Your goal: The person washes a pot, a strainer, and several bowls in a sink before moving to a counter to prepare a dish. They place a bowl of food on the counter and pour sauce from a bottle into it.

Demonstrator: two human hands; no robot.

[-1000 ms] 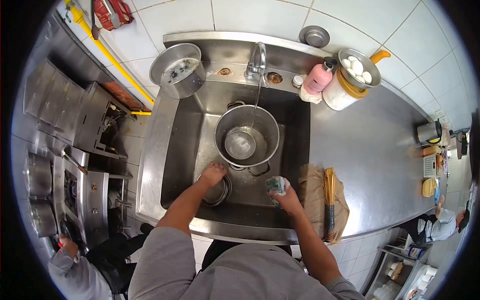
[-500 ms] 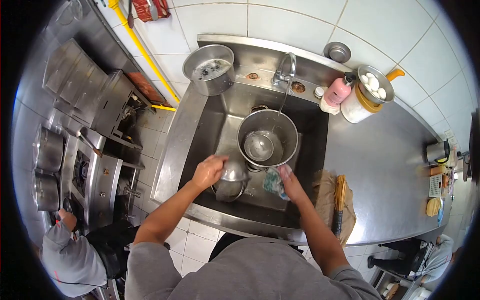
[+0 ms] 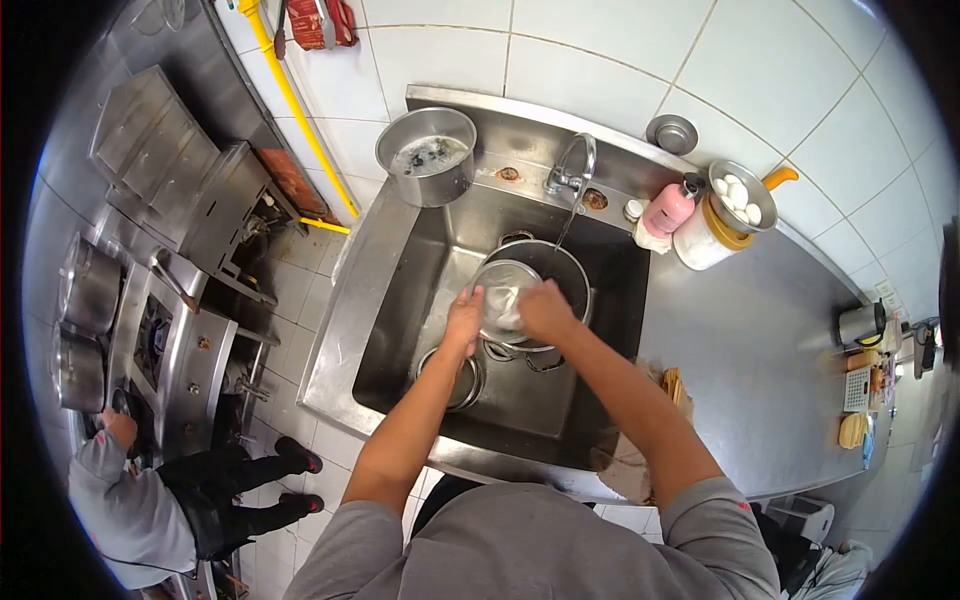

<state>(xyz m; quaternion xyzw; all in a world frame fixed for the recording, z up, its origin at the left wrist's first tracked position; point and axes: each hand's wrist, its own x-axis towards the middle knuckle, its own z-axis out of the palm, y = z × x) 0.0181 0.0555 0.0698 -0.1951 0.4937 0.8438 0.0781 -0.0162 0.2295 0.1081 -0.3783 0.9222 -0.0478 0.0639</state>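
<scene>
My left hand (image 3: 464, 322) grips the rim of a round metal bowl (image 3: 497, 272), held tilted over the large metal pot (image 3: 574, 262) in the sink. Curled at the bowl's right side is my right hand (image 3: 548, 312), blurred by motion. Its fingertips, and anything in them, are hidden. Something whitish, perhaps suds or glare, shows inside the bowl. Water runs from the faucet (image 3: 575, 165) toward the pot. Lower in the sink, partly behind my left forearm, sits another round metal vessel (image 3: 462, 392).
A pot of cloudy water (image 3: 428, 185) stands at the sink's back left corner. To the right are a pink pump bottle (image 3: 668, 212) and a pan of eggs (image 3: 740, 195) on a tub. A straw brush (image 3: 676, 388) lies beside the sink. A person (image 3: 150, 500) stands by the stove.
My left hand has raised a bowl and moved right, over the large pot. My right hand has moved up and left to the bowl; the blue-green scrubber it held is out of sight.
</scene>
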